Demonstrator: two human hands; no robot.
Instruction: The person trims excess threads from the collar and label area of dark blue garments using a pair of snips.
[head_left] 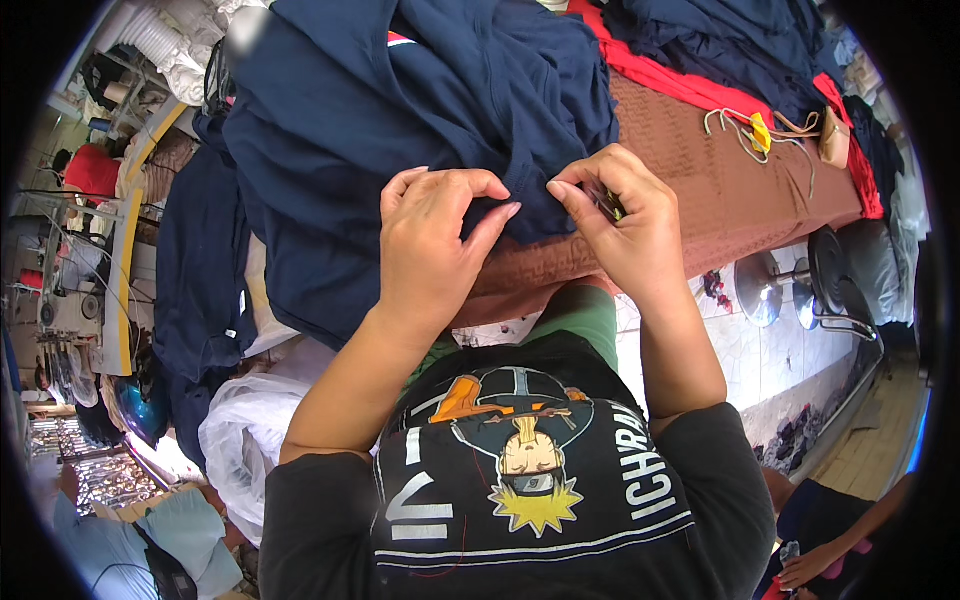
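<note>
Two bare hands at work on one navy garment [400, 110], which lies heaped over the near edge of the tabletop [720, 190] and hangs down its left side; left hand [430, 245] closed in a pinch, thumb and forefinger nipping a fold of the navy cloth at its lower hem; right hand [620, 215] closed likewise on the same hem just beside the left, fingers curled, with a small dark object [610, 207] tucked between them, its kind too small to tell; the two hands near each other but not touching.

Tabletop covering: brown textured cloth, bare to the right of the hands; red fabric [690, 80] in a strip along its far side; further navy cloth [720, 40] piled beyond the red.

Small items, far right of the tabletop: pale cord [735, 125] in loose loops; yellow tag-like piece [761, 132] lying on the cord; tan object [833, 137] just beside it.

Surroundings: round metal stool bases [765, 290] on tiled floor, right of the tabletop; clear plastic bag [245, 440] on the floor, lower left; another person's hand [815, 565] at the lower right edge, well apart from the work.
</note>
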